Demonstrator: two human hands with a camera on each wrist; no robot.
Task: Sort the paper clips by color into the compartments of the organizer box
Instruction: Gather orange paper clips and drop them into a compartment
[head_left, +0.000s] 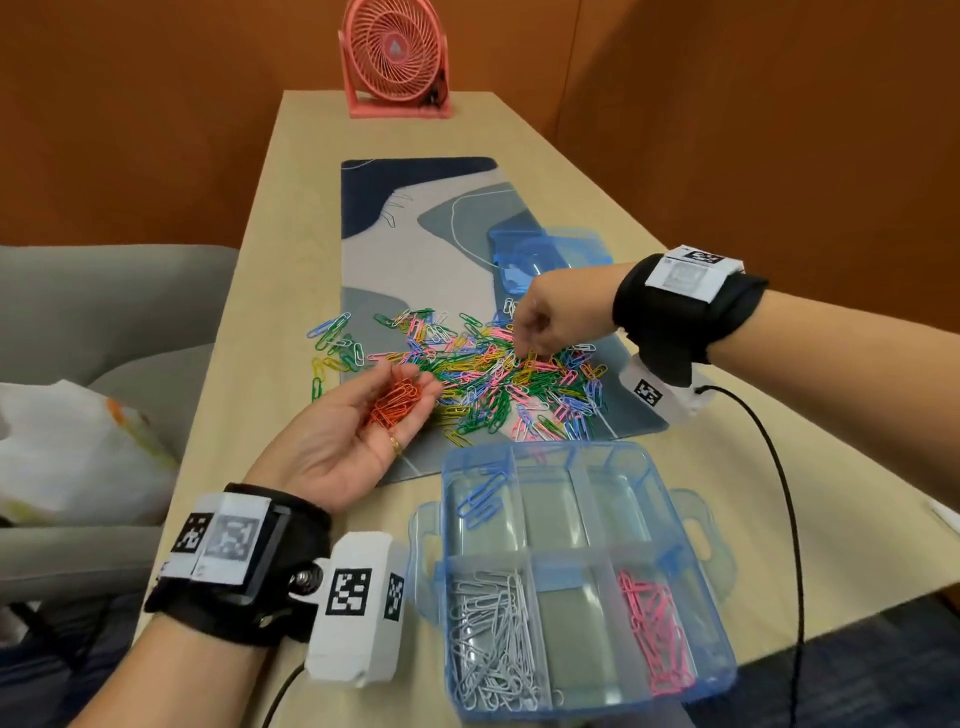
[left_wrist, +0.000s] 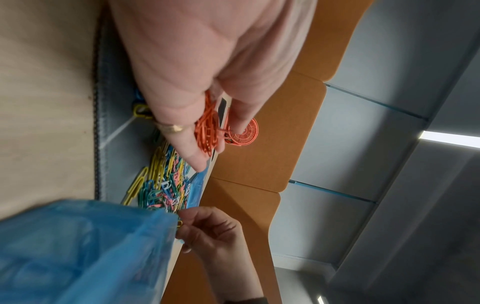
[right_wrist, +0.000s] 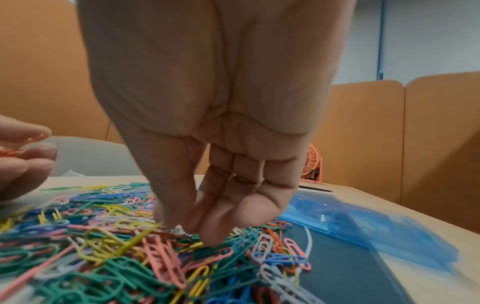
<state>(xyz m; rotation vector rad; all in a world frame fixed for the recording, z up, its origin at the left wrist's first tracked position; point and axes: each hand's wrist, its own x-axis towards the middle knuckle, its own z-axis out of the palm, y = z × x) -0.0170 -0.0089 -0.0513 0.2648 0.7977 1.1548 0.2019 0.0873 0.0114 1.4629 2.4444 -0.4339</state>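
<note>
**Right now: an orange clip is being picked from the heap while a bundle waits in the other palm**

The mixed pile of paper clips (head_left: 478, 374) is spread over the mat (head_left: 415, 249) on the table (head_left: 291, 218), just beyond the organizer box (head_left: 582, 571). The right hand (head_left: 550, 312) is held directly above the right half of that pile, fingertips (right_wrist: 207, 236) pointed straight down and pressed together into the clips — a tight pinch, apparently on one orange clip, though which clip is actually caught cannot be told for certain from the wrist view. The clips below lie flat, with their long axes in every direction.

The left hand (head_left: 353, 431) is held palm up at the near left edge of the pile, fingers loosely cupped round a bundle of orange clips (head_left: 396, 404). It lies to the left of the right hand and a little nearer the body, so the coming move is judged to be a short carry leftward into that palm.

In the box, white clips (head_left: 488, 639) fill the near left compartment, pink clips (head_left: 657, 631) the near right, and a few blue clips (head_left: 483, 499) the far left; the near middle one holds no clips, and the other two far ones look empty as well. The orange bundle is nearer the left hand's side of the box — a free compartment is judged its likely place.
</note>
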